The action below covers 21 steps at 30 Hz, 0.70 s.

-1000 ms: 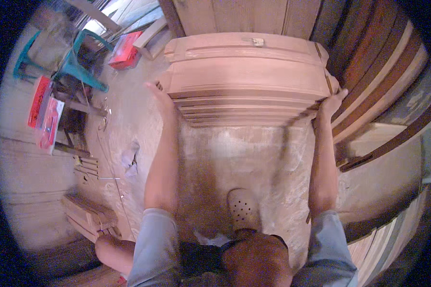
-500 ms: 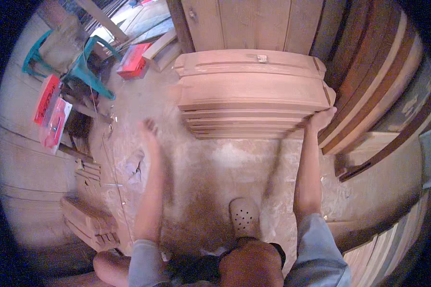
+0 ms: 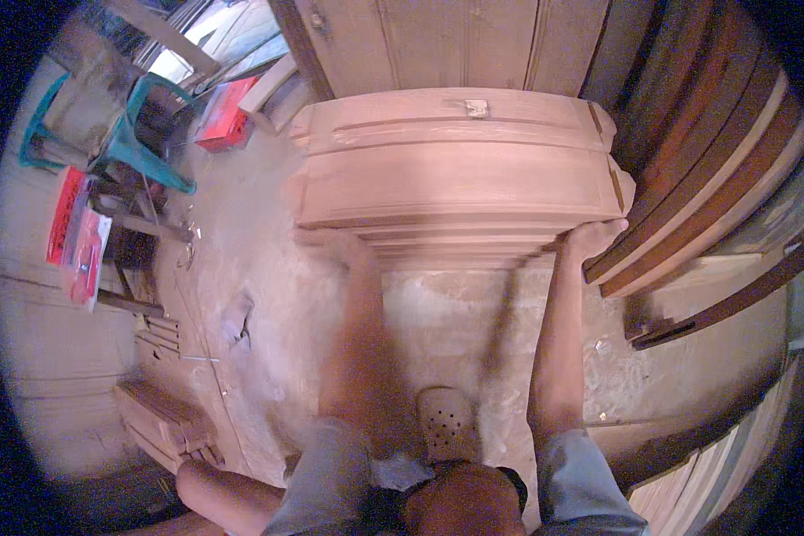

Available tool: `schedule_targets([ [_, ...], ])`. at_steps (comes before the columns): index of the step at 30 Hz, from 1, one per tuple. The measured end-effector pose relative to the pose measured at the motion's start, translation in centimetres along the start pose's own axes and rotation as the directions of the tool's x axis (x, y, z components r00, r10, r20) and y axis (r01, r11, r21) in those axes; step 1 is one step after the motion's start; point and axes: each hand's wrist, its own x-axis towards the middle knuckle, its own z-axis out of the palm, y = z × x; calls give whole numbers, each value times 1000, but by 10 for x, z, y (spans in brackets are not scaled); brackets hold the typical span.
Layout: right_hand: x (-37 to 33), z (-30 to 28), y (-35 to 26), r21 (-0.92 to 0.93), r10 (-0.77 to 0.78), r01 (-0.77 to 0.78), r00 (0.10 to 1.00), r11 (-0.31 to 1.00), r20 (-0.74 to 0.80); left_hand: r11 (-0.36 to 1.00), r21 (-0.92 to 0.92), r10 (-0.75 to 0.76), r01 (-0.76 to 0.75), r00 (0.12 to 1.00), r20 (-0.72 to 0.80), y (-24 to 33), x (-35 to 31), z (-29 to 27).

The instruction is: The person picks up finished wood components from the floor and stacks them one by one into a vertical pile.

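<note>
The wood stack (image 3: 429,183) before the door (image 3: 456,45) looks stiff, probably heavy, best held by its ends, blurred left hand (image 3: 338,244) and right hand (image 3: 592,239) at its doorward-opposite corners, fingers' grip impossible to tell.

The head view comes from the left unit of a fisheye pair worn on the head. It faces down and forward. The wearer's knee (image 3: 469,502) is nearest, at the lower edge; a perforated clog (image 3: 448,427) lies below it on the floor (image 3: 447,308). The forearms (image 3: 558,357) extend away from the lens toward a grooved wooden stack (image 3: 456,179), farther off at upper centre. Orientation is upright, unmirrored. Straight edges of the leaning boards (image 3: 724,192) bow along the rim.
</note>
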Motion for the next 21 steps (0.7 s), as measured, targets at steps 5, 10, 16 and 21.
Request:
schedule_targets([
  [5,-5,5,-19,410,81,-73,997,909,-4,1000,-16,-22,22,1000,7,4,-14,-9],
  [10,32,-20,18,-465,-306,268,952,844,-6,994,-8,-108,109,988,115,-5,-24,2],
  [16,-55,-36,-44,-483,-31,176,955,858,293,916,188,297,-353,915,274,-51,115,-64],
  [21,-216,-118,-89,-167,-239,566,572,807,784,586,-134,-33,-799,-189,982,21,220,-174],
])
